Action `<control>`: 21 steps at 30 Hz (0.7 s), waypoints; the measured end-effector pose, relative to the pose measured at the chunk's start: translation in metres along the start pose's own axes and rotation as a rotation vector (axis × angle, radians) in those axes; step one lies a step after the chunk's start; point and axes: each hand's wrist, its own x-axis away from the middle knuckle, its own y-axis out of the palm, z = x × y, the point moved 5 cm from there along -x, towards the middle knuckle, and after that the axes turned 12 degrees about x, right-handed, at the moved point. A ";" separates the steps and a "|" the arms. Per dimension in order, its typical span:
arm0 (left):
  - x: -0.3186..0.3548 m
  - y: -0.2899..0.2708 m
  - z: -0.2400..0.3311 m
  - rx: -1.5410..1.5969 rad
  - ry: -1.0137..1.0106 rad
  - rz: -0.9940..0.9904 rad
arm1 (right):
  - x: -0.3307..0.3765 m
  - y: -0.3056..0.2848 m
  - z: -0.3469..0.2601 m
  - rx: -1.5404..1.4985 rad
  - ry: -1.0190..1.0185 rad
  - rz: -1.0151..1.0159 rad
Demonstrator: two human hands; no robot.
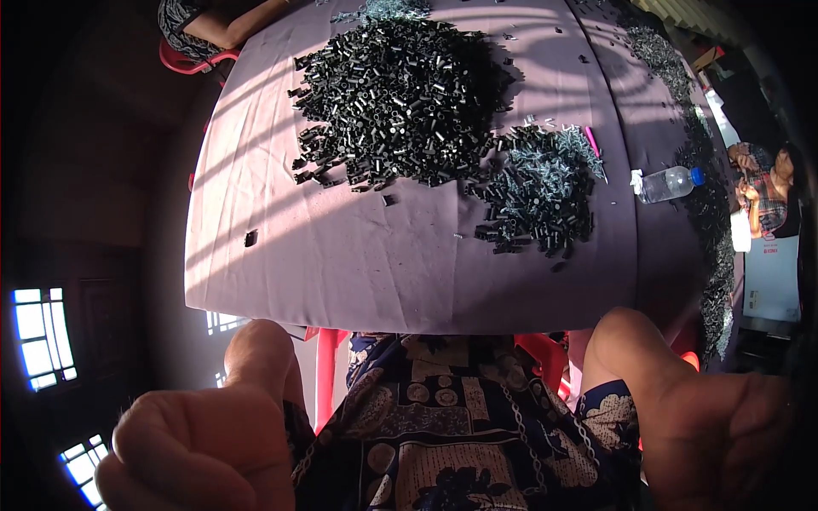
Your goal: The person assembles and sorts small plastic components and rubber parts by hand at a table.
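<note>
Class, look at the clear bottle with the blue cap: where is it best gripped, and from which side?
Probably around the middle of the clear plastic bottle, coming from above and closing across its width. It lies on its side, so its long rounded body faces up, while its blue cap points to the picture's right, toward the strewn dark pieces.

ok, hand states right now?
Left hand: curled closed; can't tell if it holds anything.
Right hand: too dark at the picture's edge to tell open or closed.
</note>
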 end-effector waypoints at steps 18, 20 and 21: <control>0.184 0.015 -0.137 -0.357 -0.963 -0.278 | 0.227 0.076 0.132 0.814 0.474 -1.229; 0.182 -0.001 -0.132 -0.450 -0.922 -0.230 | 0.230 0.082 0.127 0.850 0.441 -1.252; 0.185 -0.012 -0.133 -0.524 -0.959 -0.233 | 0.230 0.084 0.124 0.843 0.444 -1.251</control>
